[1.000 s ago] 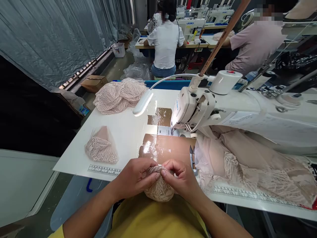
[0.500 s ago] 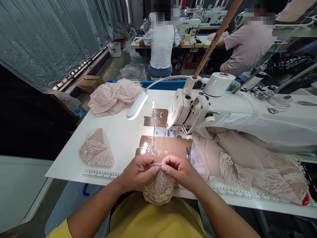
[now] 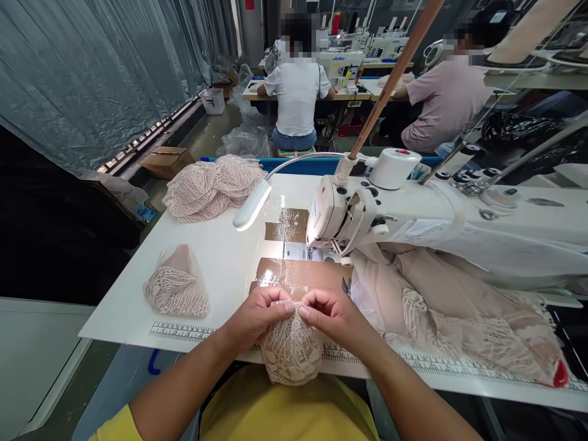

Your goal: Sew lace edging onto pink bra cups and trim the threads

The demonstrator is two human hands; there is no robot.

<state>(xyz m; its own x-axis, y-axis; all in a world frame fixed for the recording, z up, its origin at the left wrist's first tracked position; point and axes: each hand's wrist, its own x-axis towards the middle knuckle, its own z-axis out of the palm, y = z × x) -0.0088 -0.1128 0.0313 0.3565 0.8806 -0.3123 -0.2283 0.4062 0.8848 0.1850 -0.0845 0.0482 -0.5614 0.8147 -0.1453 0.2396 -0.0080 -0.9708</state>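
Note:
A beige lace piece [image 3: 293, 352] hangs from my fingers at the front edge of the sewing table [image 3: 124, 300]. My left hand [image 3: 264, 315] pinches its upper edge between thumb and forefinger. Close beside it, my right hand [image 3: 328, 312] pinches the same edge; the fingertips of both hands nearly meet. The lower part of the lace drops in a rounded fold over the table edge, toward my yellow shirt. Beyond my hands stands the white sewing machine [image 3: 331, 211], its needle area lit. Dark snips [image 3: 346, 285] lie by my right hand, partly hidden.
A lace pile [image 3: 211, 187] lies at the back left, with a smaller lace piece [image 3: 177, 285] nearer me. Beige lace fabric [image 3: 459, 312] spreads under the machine arm to the right. A lamp [image 3: 252, 205] bends over the table. Two people sit working at machines ahead.
The camera view has tilted slightly, shifting the scene down a little. Both hands keep their pinch on the lace; its hanging part looks a bit more spread out.

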